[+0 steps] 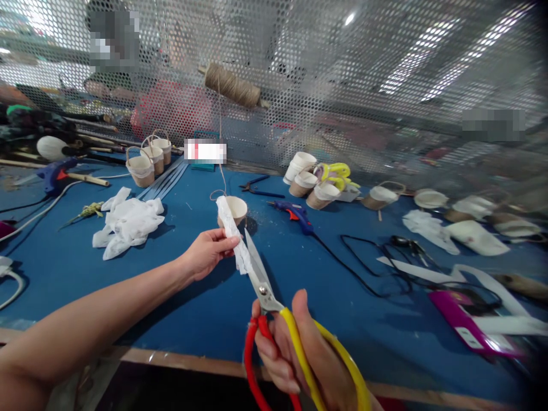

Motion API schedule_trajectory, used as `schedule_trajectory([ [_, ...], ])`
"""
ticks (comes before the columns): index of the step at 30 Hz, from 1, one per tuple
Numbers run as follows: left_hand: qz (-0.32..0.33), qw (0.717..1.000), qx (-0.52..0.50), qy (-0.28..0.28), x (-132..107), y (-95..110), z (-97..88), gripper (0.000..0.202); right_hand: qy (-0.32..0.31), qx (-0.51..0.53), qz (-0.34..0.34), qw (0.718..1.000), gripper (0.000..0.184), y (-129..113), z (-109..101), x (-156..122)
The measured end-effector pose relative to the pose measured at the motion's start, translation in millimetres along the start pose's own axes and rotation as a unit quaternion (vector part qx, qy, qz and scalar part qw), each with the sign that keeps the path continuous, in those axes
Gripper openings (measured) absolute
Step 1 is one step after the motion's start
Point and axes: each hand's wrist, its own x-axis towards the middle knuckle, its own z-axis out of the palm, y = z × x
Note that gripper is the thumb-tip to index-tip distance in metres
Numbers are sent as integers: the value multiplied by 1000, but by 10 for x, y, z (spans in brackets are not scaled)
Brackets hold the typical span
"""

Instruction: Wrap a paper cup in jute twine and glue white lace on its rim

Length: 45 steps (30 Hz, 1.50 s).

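Observation:
Between the thumb and fingers of my left hand (209,251) is a strip of white fabric (233,228), held up at a slant over the table. My right hand (308,348) grips a pair of scissors (261,279) with one red and one yellow handle. Their blades are slightly parted at the tips and lie along the strip's right edge; whether they touch it I cannot tell. Just behind the strip stands a small paper cup (237,210), partly hidden by it. A thin twine (221,142) runs down to the cup from a spool (233,85).
A blue glue gun (295,216) and pliers (259,187) lie beyond the scissors. Crumpled white fabric (128,222) is at left. Small handled buckets (141,170) stand behind it, with more cups (323,194) at back right. A purple box (471,322) and cables lie right. Perforated metal mesh (342,74) closes the back.

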Motion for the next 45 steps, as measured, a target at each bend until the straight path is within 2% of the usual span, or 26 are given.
schedule_trajectory([
  [6,0,1000,-6,-5,-3,-7,-1,23,-1,2,-5,1000,70,-45,61,11],
  [15,-25,999,-16,-17,-15,15,-9,23,26,-28,-9,999,68,-23,36,11],
  [25,-18,1000,-14,-8,-47,35,30,25,84,-72,-30,993,66,36,26,63],
  [39,-1,999,20,-34,-1,58,-54,20,36,-99,-52,993,64,-55,21,-23],
  [45,-2,999,31,-38,-23,65,-35,23,35,-96,-30,994,65,-78,-4,-16],
])
